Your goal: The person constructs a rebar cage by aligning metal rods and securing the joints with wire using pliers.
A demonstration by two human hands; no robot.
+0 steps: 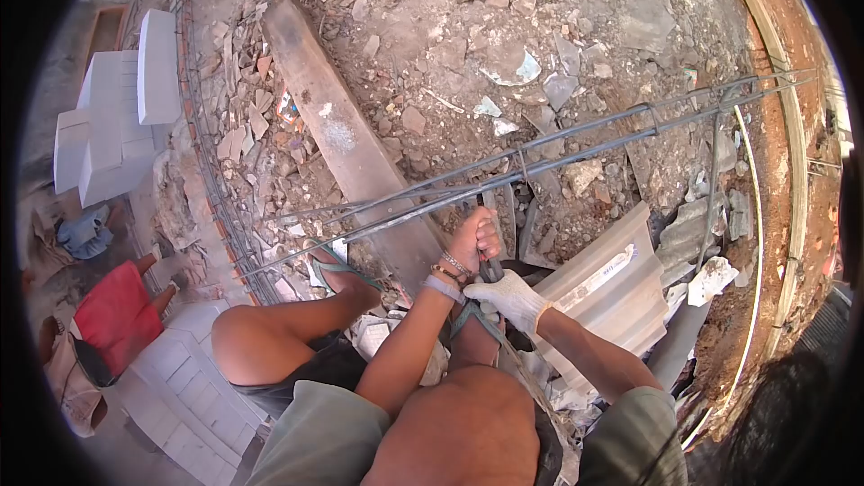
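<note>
My left hand (475,241), bare with bracelets at the wrist, is closed round a dark metal rod-like tool (491,270). Its tip shows just above my fist, close to the long steel reinforcing bars (558,165). Lower on the same tool, my right hand (509,300) in a pale knit glove is wrapped round it. The bars cross in front of me with a few thin ties or stirrups on them. The lower end of the tool is hidden behind the glove and my leg.
A thick wooden plank (346,139) slants across broken rubble (450,63). Corrugated sheet (598,283) lies to my right, near a long timber (792,153). White blocks (117,126) are stacked at left, where a person in red (117,319) bends down. My sandalled feet are on the debris.
</note>
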